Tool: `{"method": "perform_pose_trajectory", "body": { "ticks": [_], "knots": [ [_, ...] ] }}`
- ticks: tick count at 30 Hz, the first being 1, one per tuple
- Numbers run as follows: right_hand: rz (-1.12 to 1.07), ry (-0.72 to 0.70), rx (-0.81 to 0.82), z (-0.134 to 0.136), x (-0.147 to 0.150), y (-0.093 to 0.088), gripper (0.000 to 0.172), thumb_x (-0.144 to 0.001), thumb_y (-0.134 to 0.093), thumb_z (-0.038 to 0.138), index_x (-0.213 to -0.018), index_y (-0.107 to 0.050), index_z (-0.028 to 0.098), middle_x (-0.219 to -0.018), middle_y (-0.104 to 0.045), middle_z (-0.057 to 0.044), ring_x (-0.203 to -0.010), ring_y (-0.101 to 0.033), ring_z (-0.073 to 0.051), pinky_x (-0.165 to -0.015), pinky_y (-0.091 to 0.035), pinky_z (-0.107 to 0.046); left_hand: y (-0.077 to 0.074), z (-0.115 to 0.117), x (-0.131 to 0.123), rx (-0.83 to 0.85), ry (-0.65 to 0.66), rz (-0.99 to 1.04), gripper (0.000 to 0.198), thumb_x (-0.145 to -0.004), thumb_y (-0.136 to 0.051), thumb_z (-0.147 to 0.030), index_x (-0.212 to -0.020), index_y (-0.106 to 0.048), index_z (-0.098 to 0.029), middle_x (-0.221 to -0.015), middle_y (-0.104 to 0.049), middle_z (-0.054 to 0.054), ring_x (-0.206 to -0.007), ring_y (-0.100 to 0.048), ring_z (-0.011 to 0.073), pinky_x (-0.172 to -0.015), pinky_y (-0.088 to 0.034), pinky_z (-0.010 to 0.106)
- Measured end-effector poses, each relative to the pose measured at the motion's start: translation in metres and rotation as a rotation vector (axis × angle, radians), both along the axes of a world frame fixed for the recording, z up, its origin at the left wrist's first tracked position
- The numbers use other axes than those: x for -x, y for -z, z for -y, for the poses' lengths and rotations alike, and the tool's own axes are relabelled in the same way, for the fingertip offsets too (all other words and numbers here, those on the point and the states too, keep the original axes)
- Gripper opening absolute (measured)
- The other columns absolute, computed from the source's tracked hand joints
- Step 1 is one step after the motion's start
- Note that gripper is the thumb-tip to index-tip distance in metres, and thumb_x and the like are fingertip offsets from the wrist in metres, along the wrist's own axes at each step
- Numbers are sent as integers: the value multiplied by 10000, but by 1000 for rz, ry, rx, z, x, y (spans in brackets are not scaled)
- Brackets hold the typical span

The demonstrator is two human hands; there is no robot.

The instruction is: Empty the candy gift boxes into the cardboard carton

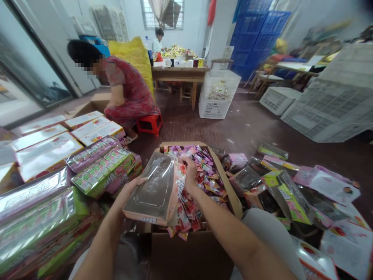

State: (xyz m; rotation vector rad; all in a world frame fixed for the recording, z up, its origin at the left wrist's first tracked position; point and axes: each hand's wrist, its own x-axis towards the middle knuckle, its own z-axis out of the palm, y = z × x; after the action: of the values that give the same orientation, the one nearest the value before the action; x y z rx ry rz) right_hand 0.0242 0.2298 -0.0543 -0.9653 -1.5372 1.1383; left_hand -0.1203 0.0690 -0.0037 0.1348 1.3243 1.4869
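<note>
My left hand (132, 187) grips the near left edge of a flat pink box with a clear plastic lid (153, 190), held tilted over a cardboard carton (233, 194). The carton is full of small pink and red sachets (205, 171). My right hand (189, 175) reaches into the carton beside the box, fingers curled on sachets at the box's right edge. What exactly the fingers hold is partly hidden.
Stacks of filled display boxes (101, 167) lie at left. Empty open boxes and lids (279, 190) are scattered at right. A person in red (128, 91) sits on a red stool (150, 124). White crates (217, 95), a wooden table (179, 74) and another person stand behind.
</note>
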Motion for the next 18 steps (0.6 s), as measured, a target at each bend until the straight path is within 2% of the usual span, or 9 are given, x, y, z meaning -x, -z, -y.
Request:
{"method": "perform_pose_trajectory", "body": {
  "ticks": [3,5,6,7,9,11,13,15,18],
  "knots": [
    [84,185,-15,-14,-18,-8,248,-803,-597,429,-653,-596,232,-701,-629,-15,-697,-523,-182,-743,-419,-305,-7,3,10,84,-131,-47,176,-732,-644,-167,-889,-718,-138,-690,-731,31,-552,-672,170,-530,-544,239],
    [245,269,-30,-24,-29,-13,290,-828,-584,456,-668,-600,214,-719,-640,-32,-713,-537,-186,-760,-432,-314,-17,8,16,118,-276,-83,176,-756,-601,-177,-891,-708,-143,-632,-707,13,-486,-639,157,-464,-518,228],
    [376,266,-65,-28,-32,-14,307,-838,-581,466,-689,-615,200,-768,-655,-53,-760,-558,-199,-790,-442,-331,-22,11,18,105,-352,-104,182,-766,-586,-187,-899,-704,-149,-619,-698,1,-464,-624,148,-440,-505,219],
    [530,221,-117,-31,-32,-15,327,-841,-586,489,-738,-648,185,-854,-672,-83,-843,-580,-224,-843,-447,-364,-27,13,18,77,-409,-126,190,-771,-577,-196,-909,-702,-155,-622,-697,-9,-455,-616,138,-427,-497,209],
    [850,-5,-246,-31,-27,-11,439,-819,-615,587,-966,-715,186,-1129,-655,-145,-1093,-558,-312,-989,-399,-494,-35,17,16,8,-456,-162,196,-768,-581,-197,-923,-695,-163,-642,-698,-29,-461,-611,117,-432,-496,184],
    [1122,-310,-341,-26,-19,0,640,-756,-640,702,-1202,-681,245,-1385,-536,-161,-1305,-411,-419,-1075,-262,-646,-41,17,11,-22,-443,-167,179,-761,-588,-189,-910,-682,-155,-642,-692,-33,-468,-611,110,-439,-499,173],
    [1296,-520,-357,-21,-20,17,753,-721,-641,751,-1313,-620,287,-1514,-425,-135,-1394,-264,-490,-1078,-164,-730,-46,15,4,-16,-429,-148,162,-765,-588,-196,-901,-663,-149,-637,-687,-28,-475,-617,121,-445,-513,189],
    [1355,-536,-338,-16,-35,36,727,-756,-617,728,-1345,-591,301,-1558,-374,-104,-1412,-218,-502,-1070,-170,-743,-50,14,-1,1,-429,-134,166,-772,-564,-200,-903,-652,-151,-636,-686,-21,-476,-621,136,-444,-529,217],
    [1355,-395,-335,-6,-84,61,618,-822,-599,621,-1356,-569,311,-1548,-387,-85,-1385,-285,-455,-1071,-258,-667,-53,13,-3,11,-439,-146,176,-775,-531,-191,-897,-655,-158,-619,-676,-30,-451,-601,132,-430,-534,228]
  ]
}}
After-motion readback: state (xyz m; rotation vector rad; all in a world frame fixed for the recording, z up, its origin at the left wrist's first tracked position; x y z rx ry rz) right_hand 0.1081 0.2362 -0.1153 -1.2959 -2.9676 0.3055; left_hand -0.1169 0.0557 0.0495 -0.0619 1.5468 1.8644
